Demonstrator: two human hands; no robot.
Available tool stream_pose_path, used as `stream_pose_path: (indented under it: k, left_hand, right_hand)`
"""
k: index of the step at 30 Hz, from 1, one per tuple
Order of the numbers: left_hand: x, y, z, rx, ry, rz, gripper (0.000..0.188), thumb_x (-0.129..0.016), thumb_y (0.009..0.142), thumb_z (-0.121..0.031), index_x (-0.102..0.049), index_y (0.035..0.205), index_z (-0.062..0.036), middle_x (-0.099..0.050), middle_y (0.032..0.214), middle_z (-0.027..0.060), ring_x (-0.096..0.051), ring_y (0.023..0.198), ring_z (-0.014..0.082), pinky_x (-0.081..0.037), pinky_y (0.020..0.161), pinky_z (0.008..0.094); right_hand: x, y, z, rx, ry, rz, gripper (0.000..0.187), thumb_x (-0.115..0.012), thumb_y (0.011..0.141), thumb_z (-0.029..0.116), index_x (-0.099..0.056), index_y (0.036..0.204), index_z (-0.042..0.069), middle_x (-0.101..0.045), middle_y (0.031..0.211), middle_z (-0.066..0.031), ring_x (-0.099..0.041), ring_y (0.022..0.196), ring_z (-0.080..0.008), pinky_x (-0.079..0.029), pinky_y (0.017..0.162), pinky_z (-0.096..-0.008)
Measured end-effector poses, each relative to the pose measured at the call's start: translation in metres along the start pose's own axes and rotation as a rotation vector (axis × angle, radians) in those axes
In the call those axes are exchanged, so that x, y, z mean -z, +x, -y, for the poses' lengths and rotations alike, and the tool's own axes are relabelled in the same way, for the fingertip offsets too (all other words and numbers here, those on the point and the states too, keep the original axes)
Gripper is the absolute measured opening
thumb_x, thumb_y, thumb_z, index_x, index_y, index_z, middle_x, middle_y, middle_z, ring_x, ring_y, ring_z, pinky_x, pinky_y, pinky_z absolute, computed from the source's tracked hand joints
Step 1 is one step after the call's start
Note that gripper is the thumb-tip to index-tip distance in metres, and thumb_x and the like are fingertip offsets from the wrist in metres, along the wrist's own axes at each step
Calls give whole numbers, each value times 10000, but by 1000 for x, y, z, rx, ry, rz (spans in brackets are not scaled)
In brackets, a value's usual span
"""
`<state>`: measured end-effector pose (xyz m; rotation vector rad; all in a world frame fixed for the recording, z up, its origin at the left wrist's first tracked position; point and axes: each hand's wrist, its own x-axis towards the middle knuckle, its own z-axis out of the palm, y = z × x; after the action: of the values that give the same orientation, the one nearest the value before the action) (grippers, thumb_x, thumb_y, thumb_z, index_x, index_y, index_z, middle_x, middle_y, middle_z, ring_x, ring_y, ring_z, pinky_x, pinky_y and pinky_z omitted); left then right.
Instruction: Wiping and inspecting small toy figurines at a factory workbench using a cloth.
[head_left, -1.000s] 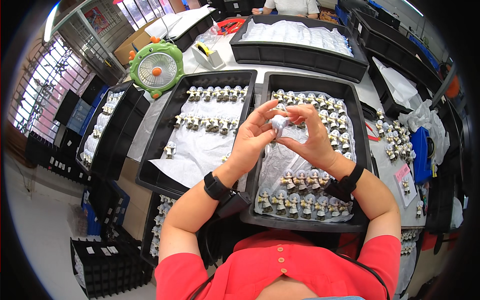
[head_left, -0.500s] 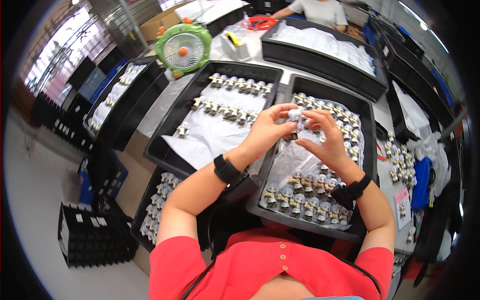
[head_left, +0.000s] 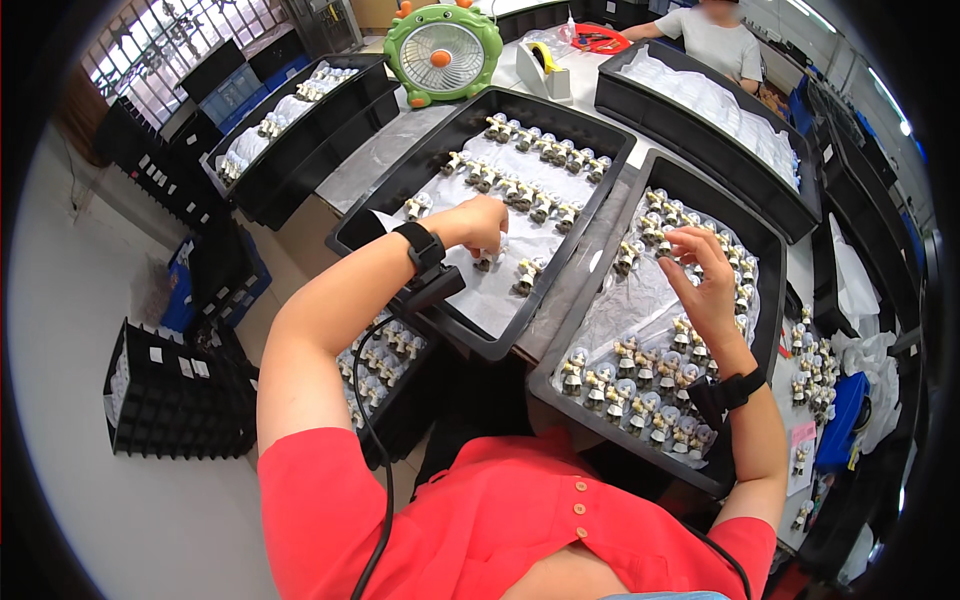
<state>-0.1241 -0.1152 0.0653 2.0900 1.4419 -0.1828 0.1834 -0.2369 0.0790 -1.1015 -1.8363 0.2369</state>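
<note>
My left hand (head_left: 482, 222) is over the left black tray (head_left: 345, 238), its fingers closed round a small pale-haired figurine (head_left: 486, 262) that stands low on the white lining sheet; the fingers hide most of it. Another figurine (head_left: 528, 276) stands just right of it, and a further one (head_left: 418, 206) to its left. Behind are two rows of similar figurines. My right hand (head_left: 706, 285) hovers over the right black tray (head_left: 560, 345), thumb and fingers apart, with nothing in it. Figurines stand in rows around and below that hand.
A green fan (head_left: 440, 58) and a tape dispenser (head_left: 545, 75) stand beyond the trays. A lined black tray (head_left: 700, 135) lies at the far right, near a co-worker (head_left: 712, 45). Loose figurines (head_left: 815, 375) stand at right. Lower left, another tray of figurines (head_left: 385, 365) sits under my left arm.
My hands were together over the right tray, holding a figurine. The left has since moved left and down into the left tray with a figurine; the right has let go and stays over its tray.
</note>
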Motion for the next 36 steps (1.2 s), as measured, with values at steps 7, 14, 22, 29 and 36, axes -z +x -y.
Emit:
stream_pose_path:
  k: [7,14,22,29,36]
  left_hand:
    - [-1,16,0,13,-129,129,404,-709,682,-67,-598,1066,-9,-655,791,122,-666,592,180,-541,529,273]
    - [-10,22,3,26,-196,242,444,-718,692,-27,-558,1104,15,-629,854,124,-663,602,211,-561,538,295]
    - [-14,21,0,22,-229,254,430,-739,704,-49,-560,1090,19,-630,914,139,-664,608,210,-563,549,288]
    - [7,8,1,-281,142,-175,380,-731,732,-217,-623,1041,-25,-650,836,120,-650,757,216,-509,679,323]
    - [1,-19,-112,-583,-622,-231,272,-661,825,-162,-622,1052,-17,-634,923,57,-592,792,74,-470,686,201]
  right_hand:
    - [-3,-2,-7,-23,-27,28,192,-675,763,0,-648,949,38,-618,968,-65,-614,767,-135,-490,692,-245]
    - [-3,-2,-9,-11,-33,46,171,-667,772,-3,-649,938,36,-621,947,-67,-619,753,-138,-497,689,-241]
    - [2,-3,-10,-17,-16,69,139,-667,772,-1,-653,908,24,-628,914,-67,-616,746,-137,-496,685,-245]
    - [0,-4,-6,-250,48,584,206,-713,763,148,-634,892,9,-634,805,-91,-607,713,-182,-486,655,-281]
    - [-24,-33,-10,-201,-83,995,439,-732,707,364,-615,973,35,-596,929,-158,-594,866,-315,-475,780,-380]
